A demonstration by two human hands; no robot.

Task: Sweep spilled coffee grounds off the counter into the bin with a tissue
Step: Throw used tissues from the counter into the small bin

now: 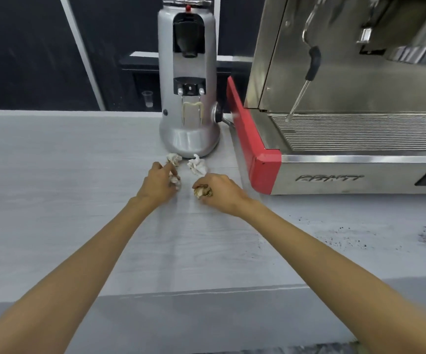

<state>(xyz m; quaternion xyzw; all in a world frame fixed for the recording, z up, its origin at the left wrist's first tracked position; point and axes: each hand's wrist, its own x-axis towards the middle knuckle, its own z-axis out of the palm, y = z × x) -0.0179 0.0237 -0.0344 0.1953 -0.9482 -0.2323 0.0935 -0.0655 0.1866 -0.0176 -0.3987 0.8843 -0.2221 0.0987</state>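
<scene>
Both my hands rest on the pale grey counter [53,200] in front of the grinder. My right hand [217,192] is closed around a brown-stained crumpled tissue [203,191]. My left hand [159,182] grips a smaller crumpled tissue [175,180], its index finger reaching toward another stained wad [174,158]. A clean white crumpled tissue [197,165] lies between my hands, just before the grinder's base. Dark coffee grounds [344,238] are scattered on the counter at the right. No bin is in view.
A silver coffee grinder [188,98] stands at the counter's back. A steel espresso machine [347,123] with a red side panel fills the right, its steam wand hanging over the drip tray. A small clear cup [147,98] sits behind the counter.
</scene>
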